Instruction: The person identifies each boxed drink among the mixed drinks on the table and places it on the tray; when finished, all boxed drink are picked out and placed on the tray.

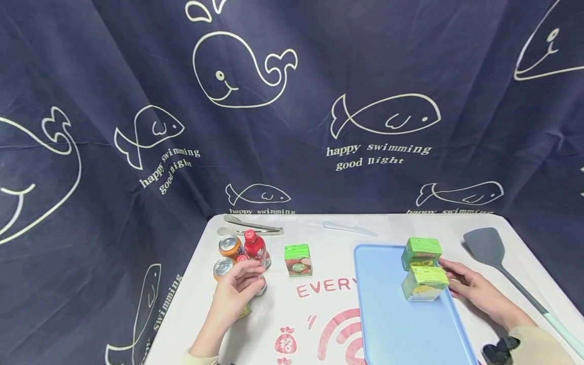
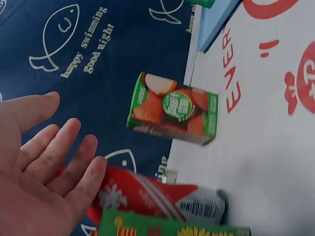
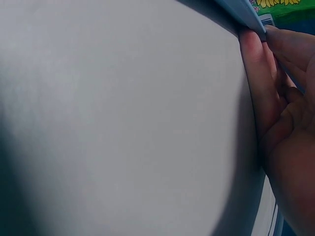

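My left hand [image 1: 239, 284] hovers over the group of drinks at the left, its fingers loosely bent and nothing between them. Near its fingers stands a red bottle [image 1: 254, 247]; a second red cap shows partly behind the hand. A small green carton with fruit pictures [image 1: 298, 261] sits beyond the fingertips, also seen in the left wrist view as a carton [image 2: 172, 108]. My right hand [image 1: 479, 289] pinches the right rim of the blue tray [image 1: 388, 324], thumb above and index finger below. On the tray stand a green carton [image 1: 422, 252] and a yellow-green carton [image 1: 425, 284].
Two orange cans [image 1: 230, 246] stand left of the red bottle. Metal tongs [image 1: 251, 226] and a pale knife [image 1: 350, 229] lie along the back edge. A grey spatula [image 1: 485, 246] lies right of the tray. Another green carton [image 2: 167, 226] shows below the left hand.
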Action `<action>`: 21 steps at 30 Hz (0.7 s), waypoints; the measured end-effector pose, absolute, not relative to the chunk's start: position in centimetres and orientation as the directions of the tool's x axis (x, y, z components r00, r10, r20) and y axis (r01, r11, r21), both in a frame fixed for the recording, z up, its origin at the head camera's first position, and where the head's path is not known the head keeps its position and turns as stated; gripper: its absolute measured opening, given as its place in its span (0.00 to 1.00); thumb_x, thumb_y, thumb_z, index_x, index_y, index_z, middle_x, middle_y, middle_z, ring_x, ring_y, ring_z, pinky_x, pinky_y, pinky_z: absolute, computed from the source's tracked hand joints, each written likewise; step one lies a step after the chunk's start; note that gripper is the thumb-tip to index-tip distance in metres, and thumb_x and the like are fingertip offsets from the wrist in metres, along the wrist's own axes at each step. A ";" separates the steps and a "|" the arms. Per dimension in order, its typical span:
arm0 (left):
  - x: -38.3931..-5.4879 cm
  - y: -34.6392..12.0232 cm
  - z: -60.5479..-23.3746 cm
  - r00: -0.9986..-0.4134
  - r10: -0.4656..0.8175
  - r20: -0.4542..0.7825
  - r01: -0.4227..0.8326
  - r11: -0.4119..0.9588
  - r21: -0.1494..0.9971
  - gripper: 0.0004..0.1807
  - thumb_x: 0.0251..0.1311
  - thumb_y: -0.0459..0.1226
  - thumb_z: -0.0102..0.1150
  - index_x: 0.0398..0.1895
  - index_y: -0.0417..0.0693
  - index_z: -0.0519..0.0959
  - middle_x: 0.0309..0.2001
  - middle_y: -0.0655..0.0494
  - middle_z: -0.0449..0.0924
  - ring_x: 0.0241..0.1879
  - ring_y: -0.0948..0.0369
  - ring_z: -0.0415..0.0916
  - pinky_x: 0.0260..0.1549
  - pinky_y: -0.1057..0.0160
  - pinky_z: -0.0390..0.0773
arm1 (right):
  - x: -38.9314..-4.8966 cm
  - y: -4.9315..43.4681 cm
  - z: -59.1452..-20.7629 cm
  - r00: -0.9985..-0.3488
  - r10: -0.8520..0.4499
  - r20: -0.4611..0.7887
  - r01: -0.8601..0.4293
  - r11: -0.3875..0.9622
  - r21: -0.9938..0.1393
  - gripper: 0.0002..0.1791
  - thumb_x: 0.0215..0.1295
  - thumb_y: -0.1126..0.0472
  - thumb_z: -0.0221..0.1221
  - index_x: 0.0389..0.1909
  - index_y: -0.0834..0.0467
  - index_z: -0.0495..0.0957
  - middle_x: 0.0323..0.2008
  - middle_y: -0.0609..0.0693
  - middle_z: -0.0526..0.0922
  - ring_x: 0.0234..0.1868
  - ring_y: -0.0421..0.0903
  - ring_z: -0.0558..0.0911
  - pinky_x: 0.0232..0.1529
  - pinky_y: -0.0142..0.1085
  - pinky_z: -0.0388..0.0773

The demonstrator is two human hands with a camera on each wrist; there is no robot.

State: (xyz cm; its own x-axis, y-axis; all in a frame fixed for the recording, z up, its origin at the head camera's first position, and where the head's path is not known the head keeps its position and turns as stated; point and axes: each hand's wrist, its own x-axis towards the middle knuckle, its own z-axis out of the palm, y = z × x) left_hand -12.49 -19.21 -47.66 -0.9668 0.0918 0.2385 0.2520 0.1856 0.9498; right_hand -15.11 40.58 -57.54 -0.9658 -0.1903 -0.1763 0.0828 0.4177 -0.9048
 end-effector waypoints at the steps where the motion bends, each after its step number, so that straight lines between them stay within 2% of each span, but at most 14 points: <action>1: -12.4 -19.5 -47.7 -0.966 0.086 0.243 0.255 0.191 0.948 0.20 0.60 0.25 0.72 0.55 0.39 0.81 0.49 0.44 0.87 0.52 0.44 0.84 0.53 0.57 0.84 | -15.1 40.6 -57.6 -0.966 -0.190 -0.176 0.082 0.420 -0.904 0.35 0.79 0.70 0.53 0.79 0.71 0.50 0.74 0.76 0.55 0.50 0.16 0.70 0.48 0.32 0.85; 4: -12.0 -20.6 -47.9 -0.962 0.057 0.266 0.272 0.198 0.942 0.18 0.59 0.25 0.72 0.53 0.38 0.82 0.48 0.42 0.87 0.50 0.42 0.84 0.52 0.60 0.85 | -15.0 40.6 -57.6 -0.967 -0.190 -0.172 0.079 0.416 -0.906 0.35 0.79 0.69 0.53 0.80 0.71 0.50 0.74 0.76 0.55 0.50 0.16 0.70 0.48 0.32 0.85; 7: -11.6 -21.7 -48.1 -0.963 0.014 0.271 0.267 0.225 0.937 0.16 0.58 0.25 0.73 0.50 0.37 0.84 0.47 0.42 0.88 0.49 0.46 0.86 0.50 0.62 0.85 | -15.0 40.7 -57.7 -0.967 -0.194 -0.162 0.070 0.410 -0.909 0.36 0.79 0.67 0.55 0.80 0.71 0.51 0.74 0.74 0.55 0.51 0.15 0.69 0.49 0.32 0.85; 9: -11.4 -22.4 -48.4 -0.962 -0.016 0.272 0.260 0.245 0.934 0.15 0.58 0.25 0.73 0.49 0.38 0.84 0.47 0.42 0.88 0.48 0.49 0.86 0.50 0.63 0.85 | -15.1 40.7 -57.7 -0.967 -0.195 -0.162 0.070 0.408 -0.910 0.36 0.79 0.65 0.56 0.79 0.70 0.51 0.74 0.68 0.59 0.52 0.15 0.69 0.49 0.32 0.85; 11: -11.0 -23.0 -48.7 -0.961 -0.045 0.273 0.252 0.264 0.931 0.15 0.58 0.25 0.73 0.49 0.38 0.85 0.47 0.43 0.88 0.48 0.52 0.86 0.50 0.64 0.85 | -15.2 40.8 -57.8 -0.968 -0.194 -0.159 0.069 0.404 -0.912 0.36 0.79 0.65 0.56 0.79 0.71 0.51 0.73 0.67 0.59 0.52 0.16 0.70 0.49 0.33 0.85; 12: -10.9 -23.3 -48.7 -0.960 -0.060 0.273 0.248 0.270 0.930 0.15 0.58 0.24 0.73 0.49 0.38 0.85 0.47 0.43 0.88 0.48 0.54 0.86 0.50 0.64 0.85 | -15.2 40.8 -57.8 -0.968 -0.192 -0.158 0.069 0.402 -0.913 0.36 0.79 0.66 0.56 0.79 0.71 0.51 0.72 0.62 0.62 0.52 0.16 0.70 0.49 0.33 0.85; 16: -10.3 -24.0 -48.9 -0.949 -0.111 0.296 0.254 0.288 0.923 0.16 0.56 0.22 0.72 0.48 0.36 0.85 0.47 0.42 0.87 0.48 0.56 0.86 0.50 0.61 0.85 | -15.4 41.0 -58.0 -0.968 -0.191 -0.161 0.073 0.399 -0.914 0.35 0.78 0.67 0.55 0.79 0.71 0.51 0.72 0.63 0.63 0.51 0.17 0.70 0.49 0.33 0.85; 18: -10.1 -24.4 -49.0 -0.942 -0.131 0.308 0.260 0.294 0.920 0.16 0.56 0.21 0.72 0.48 0.35 0.85 0.47 0.40 0.87 0.49 0.57 0.86 0.51 0.61 0.85 | -15.4 41.1 -58.1 -0.969 -0.189 -0.160 0.073 0.400 -0.914 0.36 0.78 0.66 0.56 0.79 0.70 0.51 0.71 0.58 0.64 0.52 0.17 0.71 0.49 0.33 0.85; 19: -10.1 -24.5 -49.0 -0.938 -0.140 0.318 0.266 0.300 0.916 0.16 0.56 0.21 0.72 0.48 0.34 0.84 0.47 0.40 0.87 0.49 0.58 0.85 0.51 0.61 0.84 | -15.3 41.1 -58.1 -0.969 -0.187 -0.159 0.073 0.401 -0.913 0.36 0.78 0.66 0.56 0.79 0.70 0.52 0.72 0.62 0.63 0.51 0.17 0.71 0.49 0.33 0.85; 21: -10.0 -24.9 -49.1 -0.933 -0.158 0.323 0.263 0.314 0.912 0.16 0.56 0.21 0.73 0.47 0.34 0.85 0.47 0.40 0.87 0.49 0.60 0.85 0.52 0.62 0.84 | -15.3 41.1 -58.1 -0.970 -0.186 -0.156 0.069 0.403 -0.913 0.36 0.78 0.65 0.56 0.79 0.70 0.52 0.71 0.60 0.64 0.52 0.18 0.71 0.49 0.33 0.85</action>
State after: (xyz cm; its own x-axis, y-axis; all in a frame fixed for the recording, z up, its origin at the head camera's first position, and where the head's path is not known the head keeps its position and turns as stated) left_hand -10.02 -24.86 -49.07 -0.9330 -0.1583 0.3231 0.2627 0.3142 0.9123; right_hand -15.29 41.07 -58.10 -0.9702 -0.1856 -0.1557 0.0694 0.4027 -0.9127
